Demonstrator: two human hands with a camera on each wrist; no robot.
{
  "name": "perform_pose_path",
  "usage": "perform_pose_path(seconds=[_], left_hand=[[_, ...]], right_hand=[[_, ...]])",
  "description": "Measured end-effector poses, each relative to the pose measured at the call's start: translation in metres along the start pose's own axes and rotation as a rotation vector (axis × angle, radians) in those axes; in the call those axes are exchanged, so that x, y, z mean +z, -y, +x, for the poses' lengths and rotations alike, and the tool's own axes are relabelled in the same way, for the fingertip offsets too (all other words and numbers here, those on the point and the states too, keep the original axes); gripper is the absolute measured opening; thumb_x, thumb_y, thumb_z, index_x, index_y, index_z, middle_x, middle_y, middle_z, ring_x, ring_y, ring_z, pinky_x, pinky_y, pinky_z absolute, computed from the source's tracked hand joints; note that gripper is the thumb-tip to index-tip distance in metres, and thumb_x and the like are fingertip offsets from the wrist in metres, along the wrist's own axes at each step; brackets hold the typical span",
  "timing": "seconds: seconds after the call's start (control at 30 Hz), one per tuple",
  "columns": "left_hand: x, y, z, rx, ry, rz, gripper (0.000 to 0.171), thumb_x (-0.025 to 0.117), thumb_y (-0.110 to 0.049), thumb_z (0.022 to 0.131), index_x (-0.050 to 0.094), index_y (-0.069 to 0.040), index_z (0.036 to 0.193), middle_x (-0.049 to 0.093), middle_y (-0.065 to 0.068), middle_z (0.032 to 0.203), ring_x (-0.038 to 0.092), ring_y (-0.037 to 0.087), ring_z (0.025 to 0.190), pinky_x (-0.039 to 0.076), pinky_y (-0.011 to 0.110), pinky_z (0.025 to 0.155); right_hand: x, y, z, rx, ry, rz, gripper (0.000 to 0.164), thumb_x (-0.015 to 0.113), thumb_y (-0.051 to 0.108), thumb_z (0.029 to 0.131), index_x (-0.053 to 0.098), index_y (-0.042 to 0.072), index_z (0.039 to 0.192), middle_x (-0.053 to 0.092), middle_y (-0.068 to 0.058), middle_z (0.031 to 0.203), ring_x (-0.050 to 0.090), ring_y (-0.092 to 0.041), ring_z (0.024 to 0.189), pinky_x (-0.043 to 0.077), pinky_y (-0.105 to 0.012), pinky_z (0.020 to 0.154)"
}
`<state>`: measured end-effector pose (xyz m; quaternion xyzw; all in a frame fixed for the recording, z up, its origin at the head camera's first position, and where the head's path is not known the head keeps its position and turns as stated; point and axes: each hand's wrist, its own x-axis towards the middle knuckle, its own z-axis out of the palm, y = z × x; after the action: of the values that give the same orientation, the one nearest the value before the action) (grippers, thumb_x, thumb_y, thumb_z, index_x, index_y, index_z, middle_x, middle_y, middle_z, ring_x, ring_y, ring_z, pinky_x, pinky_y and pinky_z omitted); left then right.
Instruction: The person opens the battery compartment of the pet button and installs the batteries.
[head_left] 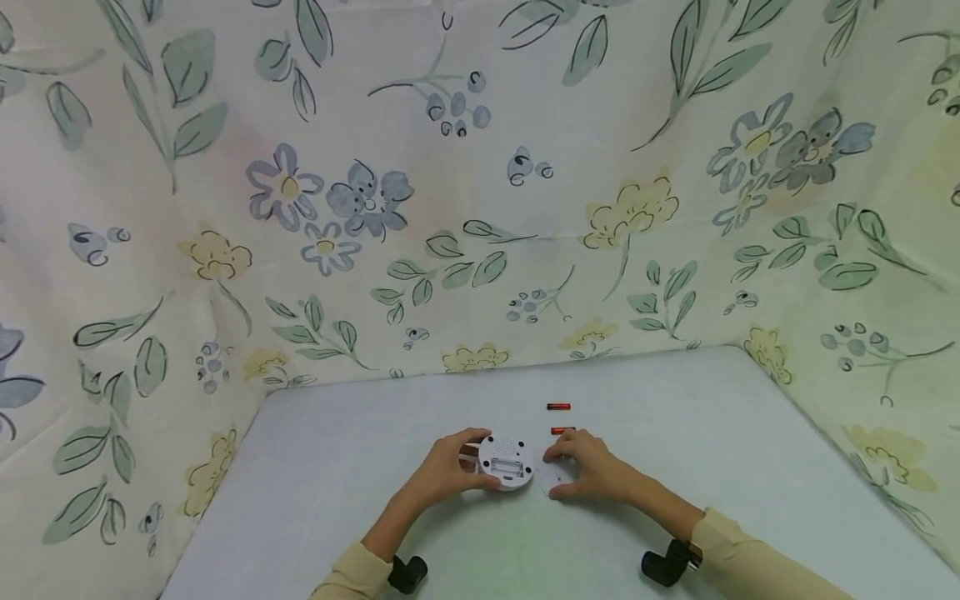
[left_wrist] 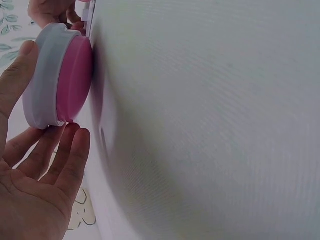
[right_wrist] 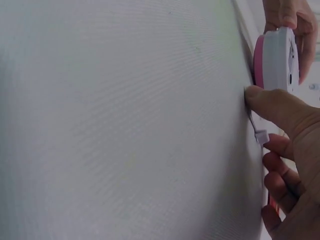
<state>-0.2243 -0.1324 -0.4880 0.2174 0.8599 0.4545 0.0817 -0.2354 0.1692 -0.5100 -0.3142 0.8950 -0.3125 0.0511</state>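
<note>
A round white device with a pink underside lies face down on the table, its battery compartment facing up with no batteries in it. My left hand grips its left edge between thumb and fingers. Just to the right, a thin white battery cover lies flat on the table. My right hand holds that cover by its edges, the thumb on the near side and the fingers on the far side. In the right wrist view, a small tab on the cover touches a fingertip.
Beyond my right hand lie two red batteries, one farther back and one nearer, partly beside my fingers. A white cloth covers the table. Floral curtain fabric rises along the back and sides.
</note>
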Motion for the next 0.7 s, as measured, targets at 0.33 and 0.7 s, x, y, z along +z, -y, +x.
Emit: perform_pose_path(seconds=[0.33,0.7], left_hand=[[0.000,-0.002,-0.001,-0.007,-0.003,0.005,0.077,0.091,-0.025,0.078,0.055,-0.001,0.142,0.060,0.013,0.133,0.063,0.030,0.109,0.056,0.039,0.088],[0.000,-0.001,-0.001,-0.008,-0.003,0.001,0.077,0.091,-0.025,0.079,0.055,-0.002,0.143,0.060,0.012,0.133,0.063,0.031,0.109,0.056,0.041,0.088]], right_hand=[[0.001,-0.002,0.002,-0.029,-0.013,-0.038,0.037,0.089,0.031,0.078,0.066,0.019,0.104,0.055,0.007,0.107,0.049,-0.018,0.102,0.039,-0.047,0.087],[-0.007,0.001,0.006,0.020,0.027,0.008,0.043,0.091,0.033,0.078,0.069,0.014,0.110,0.056,0.003,0.109,0.050,-0.021,0.102,0.046,-0.043,0.088]])
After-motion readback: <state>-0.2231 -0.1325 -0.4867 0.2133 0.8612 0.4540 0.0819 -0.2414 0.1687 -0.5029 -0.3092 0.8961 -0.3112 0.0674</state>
